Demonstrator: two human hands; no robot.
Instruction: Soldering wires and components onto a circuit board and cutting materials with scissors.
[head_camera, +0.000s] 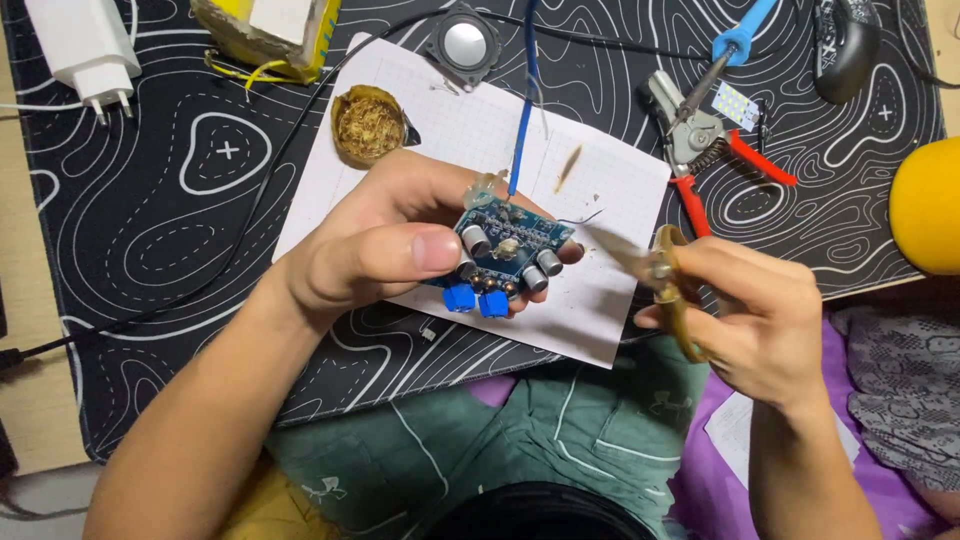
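My left hand (385, 245) grips a small blue circuit board (508, 250) with silver capacitors and two blue terminal blocks along its near edge. A blue wire (524, 110) runs up from the board's far edge. My right hand (755, 315) holds a pair of scissors (660, 272) with amber handles, their blades pointing left toward the board and stopping a short way from it. Both hands hover over a white grid paper sheet (470, 130) lying on the black patterned mat (160, 200).
A brass-wool tip cleaner (367, 124) sits on the paper's far left. A small round speaker (466, 43), red-handled pliers (710, 150), a blue soldering iron (735, 45), a white plug adapter (85, 50), a computer mouse (848, 45) and a yellow object (925, 205) surround the work area.
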